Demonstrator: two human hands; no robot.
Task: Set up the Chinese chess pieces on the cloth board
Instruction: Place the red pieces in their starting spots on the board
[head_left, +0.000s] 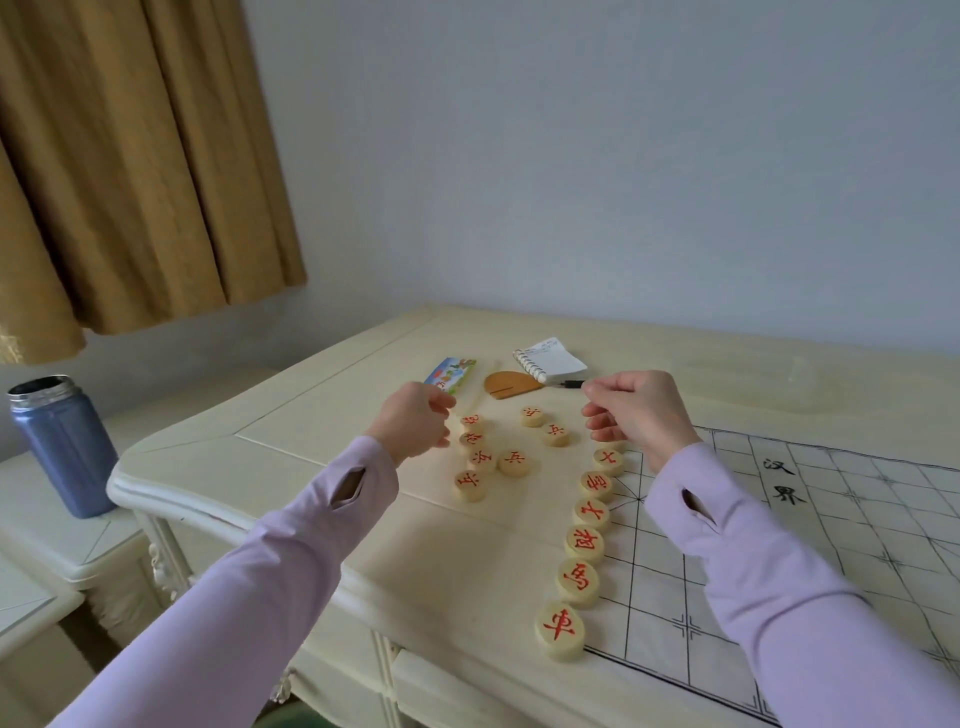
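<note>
A white cloth board (810, 561) with a black grid lies on the right of the table. Along its left edge runs a row of several round wooden pieces with red characters (584, 543), from the near one (560, 630) to a far one (609, 460). Several loose red pieces (514, 462) lie on the bare table to the left. My left hand (413, 423) hovers with curled fingers beside the farthest loose piece (471, 421); whether it grips anything is hidden. My right hand (636, 410) hangs loosely curled above the row's far end, holding nothing visible.
A spiral notebook (550, 359), a pen (569, 385), a tan half-round object (511, 385) and a colourful card (449, 374) lie at the back of the cream table (322, 415). A blue metal flask (62, 447) stands on a lower side table at left.
</note>
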